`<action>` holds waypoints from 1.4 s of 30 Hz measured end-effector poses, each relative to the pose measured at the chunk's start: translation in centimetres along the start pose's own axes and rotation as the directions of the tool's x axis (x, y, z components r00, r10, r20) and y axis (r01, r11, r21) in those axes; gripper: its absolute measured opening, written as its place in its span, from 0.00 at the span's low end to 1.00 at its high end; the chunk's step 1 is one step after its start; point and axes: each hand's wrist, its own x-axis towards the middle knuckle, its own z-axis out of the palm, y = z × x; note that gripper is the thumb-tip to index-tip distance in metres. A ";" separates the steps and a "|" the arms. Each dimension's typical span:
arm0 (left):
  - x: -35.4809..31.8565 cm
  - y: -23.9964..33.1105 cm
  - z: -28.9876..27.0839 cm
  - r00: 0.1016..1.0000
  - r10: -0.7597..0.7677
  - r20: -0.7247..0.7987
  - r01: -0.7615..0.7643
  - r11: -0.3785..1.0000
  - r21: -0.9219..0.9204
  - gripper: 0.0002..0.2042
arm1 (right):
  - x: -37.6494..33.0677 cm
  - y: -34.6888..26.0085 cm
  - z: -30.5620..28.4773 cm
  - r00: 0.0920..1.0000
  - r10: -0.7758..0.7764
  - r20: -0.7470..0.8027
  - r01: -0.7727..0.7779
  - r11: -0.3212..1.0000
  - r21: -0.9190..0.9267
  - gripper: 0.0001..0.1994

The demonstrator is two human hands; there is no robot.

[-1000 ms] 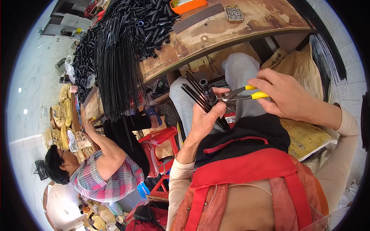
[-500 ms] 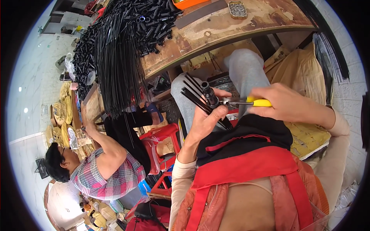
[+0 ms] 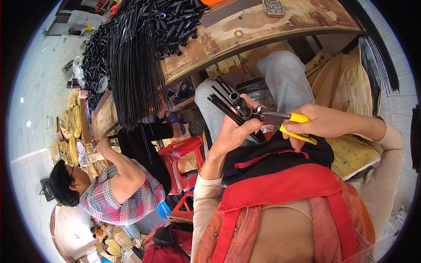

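Note:
Between the fingers and thumb of my left hand (image 3: 231, 135) is a black tubular part (image 3: 240, 107), its hollow round end tilted up. Several thin black rods (image 3: 219, 103) fan out beside it, and the same hand grips them. Yellow-handled pliers (image 3: 300, 118) are in my right hand (image 3: 323, 122), with the two handles spread apart. Their metal jaws reach the side of the tubular part near my left thumb; whether they bite on it cannot be made out. Both hands are above my lap, over a black and red apron (image 3: 280, 188).
A worn wooden table (image 3: 258, 33) curves across ahead. On it are a heap of black tubular parts (image 3: 175, 28), long thin black rods (image 3: 131, 79) hanging over its edge, and a small tray of metal bits (image 3: 273, 7). A co-worker (image 3: 127, 188) sits at left near a red stool (image 3: 190, 151).
The pliers' handles have spread apart, and one yellow handle has swung down below my right hand. My left hand still holds the tubular part and rods in nearly the same place.

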 end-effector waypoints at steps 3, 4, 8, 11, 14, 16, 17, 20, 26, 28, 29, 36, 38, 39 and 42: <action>0.5 0.0 0.2 1.000 0.018 -0.026 -0.016 0.997 0.072 0.21 | 0.5 1.0 0.4 0.997 0.081 -0.014 -0.080 0.996 0.050 0.23; 0.5 -0.3 0.0 0.999 -0.005 -0.037 0.008 0.998 0.065 0.21 | 1.2 2.5 0.8 1.000 0.023 -0.008 -0.022 0.992 0.122 0.22; 1.0 -0.2 -0.4 1.000 -0.017 0.015 0.016 0.999 0.040 0.20 | 1.0 0.4 -1.1 0.984 0.120 0.130 -0.144 0.968 0.204 0.22; 0.6 -0.1 -0.3 0.998 -0.064 -0.028 0.065 0.997 0.040 0.16 | 0.4 -1.1 -2.1 0.934 0.271 0.232 -0.323 0.919 0.226 0.23; 1.5 0.0 -0.7 0.998 -0.021 -0.052 0.025 0.996 0.085 0.27 | 1.4 -1.7 -4.2 0.911 0.335 0.241 -0.372 0.919 0.129 0.22; 2.8 -0.5 -1.6 0.966 -0.043 -0.254 0.043 0.999 -0.004 0.23 | 3.0 -0.3 -5.6 0.850 -0.488 -0.199 0.179 0.622 -0.762 0.14; 3.7 -1.2 -2.5 0.968 0.012 -0.249 -0.018 1.000 -0.021 0.23 | 4.3 0.1 -8.2 0.654 -0.742 -0.144 0.217 0.367 -0.905 0.11; 5.1 -1.8 -3.2 0.971 -0.003 -0.240 0.000 1.000 -0.012 0.25 | 6.7 -1.1 -17.2 0.482 -0.848 -0.221 -0.136 0.177 -0.975 0.10; 7.0 -1.9 -3.6 0.978 -0.082 -0.191 0.075 0.996 -0.045 0.21 | 9.9 -0.8 -26.0 0.489 -0.758 -0.432 -0.503 0.159 -0.849 0.10; 7.2 -2.2 -3.7 0.975 -0.080 -0.207 0.071 0.996 -0.051 0.21 | 10.5 -1.1 -26.7 0.514 -0.740 -0.434 -0.536 0.118 -0.836 0.10; 7.2 -2.2 -3.7 0.975 -0.077 -0.209 0.070 0.997 -0.044 0.21 | 10.6 -1.2 -26.8 0.514 -0.749 -0.418 -0.523 0.113 -0.845 0.10; 5.8 -1.9 -2.1 0.981 -0.035 -0.191 0.026 0.998 -0.049 0.20 | 9.6 -2.0 -26.3 0.418 -0.683 -0.599 -0.236 0.556 -0.797 0.06; 5.1 -1.6 -1.3 0.980 -0.027 -0.198 0.024 1.000 -0.018 0.20 | 9.0 -2.2 -25.2 0.505 -0.498 -0.705 0.008 0.820 -0.573 0.06; 4.7 -1.4 -1.0 0.982 -0.014 -0.190 0.013 1.000 -0.008 0.20 | 8.9 -2.3 -24.6 0.633 -0.296 -0.716 0.199 0.955 -0.219 0.07; 3.5 -1.3 -0.4 0.981 0.054 -0.188 -0.051 0.999 0.020 0.21 | 8.3 -2.3 -16.1 0.786 -0.265 -0.558 0.529 0.755 0.387 0.08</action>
